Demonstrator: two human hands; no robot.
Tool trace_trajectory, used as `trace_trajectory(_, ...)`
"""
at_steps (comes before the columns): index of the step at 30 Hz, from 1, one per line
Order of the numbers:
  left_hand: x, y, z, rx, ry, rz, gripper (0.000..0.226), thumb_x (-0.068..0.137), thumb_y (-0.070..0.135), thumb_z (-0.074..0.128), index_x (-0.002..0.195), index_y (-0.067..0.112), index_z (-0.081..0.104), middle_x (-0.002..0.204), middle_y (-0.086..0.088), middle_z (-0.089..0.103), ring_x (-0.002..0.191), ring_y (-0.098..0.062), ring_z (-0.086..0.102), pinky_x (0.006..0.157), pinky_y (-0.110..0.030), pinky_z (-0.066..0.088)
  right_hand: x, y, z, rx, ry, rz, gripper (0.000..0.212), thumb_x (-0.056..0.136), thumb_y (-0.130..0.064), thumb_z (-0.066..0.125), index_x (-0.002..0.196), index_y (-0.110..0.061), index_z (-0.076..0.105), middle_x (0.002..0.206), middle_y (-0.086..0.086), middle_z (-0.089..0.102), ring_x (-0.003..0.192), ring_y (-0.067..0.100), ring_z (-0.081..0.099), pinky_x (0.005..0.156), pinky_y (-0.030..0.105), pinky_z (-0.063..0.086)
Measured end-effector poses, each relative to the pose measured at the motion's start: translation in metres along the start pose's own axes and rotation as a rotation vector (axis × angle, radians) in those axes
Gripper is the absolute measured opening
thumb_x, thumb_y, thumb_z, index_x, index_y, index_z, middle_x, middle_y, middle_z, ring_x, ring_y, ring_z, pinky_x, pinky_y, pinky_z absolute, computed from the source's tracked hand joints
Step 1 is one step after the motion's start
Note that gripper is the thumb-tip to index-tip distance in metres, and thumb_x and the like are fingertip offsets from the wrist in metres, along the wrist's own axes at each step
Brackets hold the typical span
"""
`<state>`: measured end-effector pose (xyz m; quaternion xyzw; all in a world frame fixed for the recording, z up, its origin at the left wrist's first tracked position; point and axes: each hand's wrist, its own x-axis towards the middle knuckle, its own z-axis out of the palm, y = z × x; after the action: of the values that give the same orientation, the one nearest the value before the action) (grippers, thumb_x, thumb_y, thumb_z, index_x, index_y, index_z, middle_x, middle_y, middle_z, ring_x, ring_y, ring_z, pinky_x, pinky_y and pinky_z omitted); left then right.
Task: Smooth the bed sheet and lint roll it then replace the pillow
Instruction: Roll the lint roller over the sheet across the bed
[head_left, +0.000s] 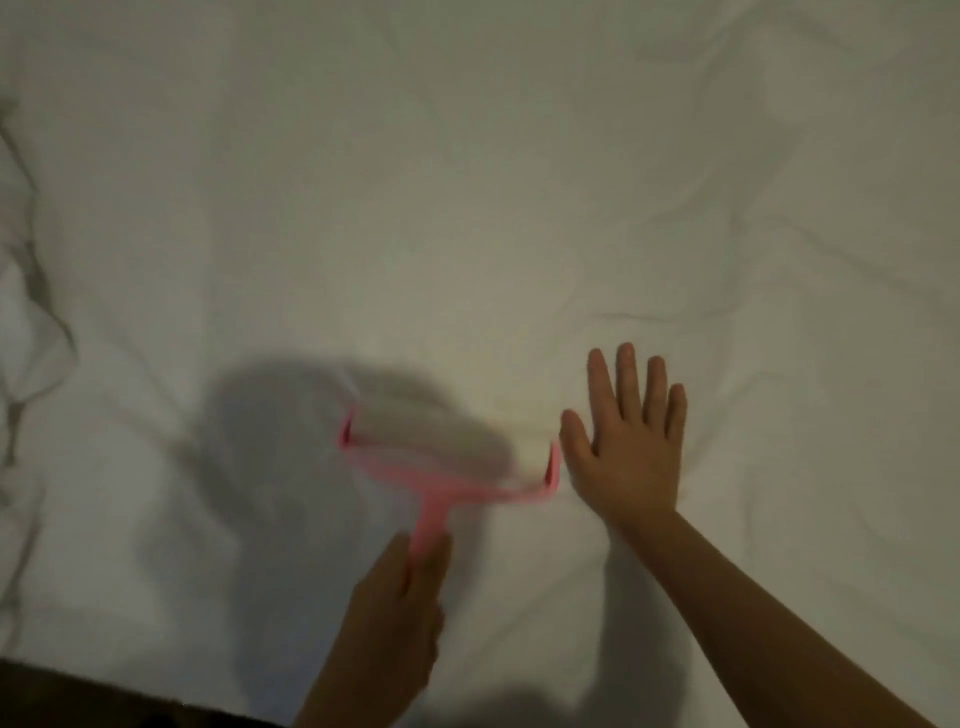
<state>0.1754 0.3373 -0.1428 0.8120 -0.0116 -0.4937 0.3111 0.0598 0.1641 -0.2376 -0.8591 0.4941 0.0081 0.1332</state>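
So from my end of the head cam, the white bed sheet (467, 182) filled pretty much the whole view. Far left, it was bunched into deep folds (31, 322), and a dark strip (78, 691) sat in the bottom left corner. I couldn't make out what that was.

Moving in, a big soft shadow (270, 467) lay on the sheet just left of the tool. The left hand (400, 613) came up from the bottom edge, lower middle of the view, and its grip was clamped around the pink handle (428, 519) of the lint roller (441, 452). The hand and roller were both smeared with blur, so finger detail was a no-go. The roller's wide pink frame carried a white roll, tilted so its left end was farther up the bed than its right end. It was low over the sheet, but I honestly couldn't tell if the roll was touching the fabric.

Just beside the roller's right end, the right hand (623, 457) lay palm down on the sheet, grip apart, fingers straight and spread and holding nothing, with the thumb nearly at the pink frame. Its bare forearm ran off toward the bottom right corner.

Further right, the sheet had long shallow creases (779, 223).
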Motion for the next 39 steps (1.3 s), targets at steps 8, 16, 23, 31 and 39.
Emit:
trace_trajectory(8, 0.039, 0.047, 0.017, 0.173, 0.031, 0.314, 0.043, 0.089, 0.055, 0.032, 0.065, 0.02, 0.039, 0.05, 0.004, 0.043, 0.045, -0.019, 0.042, 0.046, -0.027, 0.033, -0.055, 0.019, 0.002, -0.094, -0.087, -0.134, 0.063, 0.095, -0.059, 0.014, 0.149, -0.026, 0.021, 0.154, 0.004, 0.019, 0.143, 0.033, 0.011, 0.115, 0.041, 0.0)
trace_trajectory(16, 0.03, -0.002, 0.008, -0.115, 0.091, 0.148, 0.04, 0.094, 0.044, 0.042, 0.067, 0.015, 0.042, 0.042, 0.003, 0.041, 0.035, -0.012, 0.037, 0.039, -0.024, 0.03, -0.054, 0.016, 0.0, -0.076, -0.112, -0.135, 0.06, 0.096, -0.05, 0.021, 0.15, -0.025, 0.014, 0.155, 0.004, 0.012, 0.144, 0.029, 0.003, 0.115, 0.037, -0.006)
trace_trajectory(23, 0.05, -0.181, -0.013, -0.052, -0.061, -0.031, 0.017, 0.091, 0.032, 0.059, 0.103, 0.044, 0.061, 0.072, 0.0, 0.063, 0.064, -0.004, 0.059, 0.065, -0.026, 0.045, -0.045, -0.012, -0.001, -0.03, -0.099, -0.229, 0.053, 0.096, -0.037, 0.025, 0.147, -0.024, 0.027, 0.153, 0.007, 0.026, 0.14, 0.038, 0.012, 0.114, 0.039, -0.004)
trace_trajectory(31, 0.066, 0.058, -0.021, -0.027, 0.13, 0.246, 0.038, 0.097, 0.04, 0.042, 0.067, 0.018, 0.042, 0.05, 0.001, 0.045, 0.033, -0.008, 0.038, 0.037, -0.019, 0.032, -0.002, -0.028, -0.009, -0.066, -0.212, -0.19, 0.058, 0.09, -0.055, 0.008, 0.144, -0.038, -0.001, 0.15, -0.014, -0.009, 0.142, 0.013, -0.01, 0.11, 0.029, -0.022)
trace_trajectory(39, -0.067, -0.132, -0.073, 0.099, 0.093, -0.093, 0.058, 0.078, 0.071, 0.044, 0.103, 0.023, 0.065, 0.058, 0.007, 0.051, 0.054, -0.004, 0.046, 0.059, -0.025, 0.039, -0.031, -0.035, -0.008, -0.095, -0.323, -0.163, 0.071, 0.086, -0.064, 0.009, 0.145, -0.029, -0.012, 0.152, -0.003, -0.016, 0.14, 0.024, -0.021, 0.109, 0.035, -0.027)
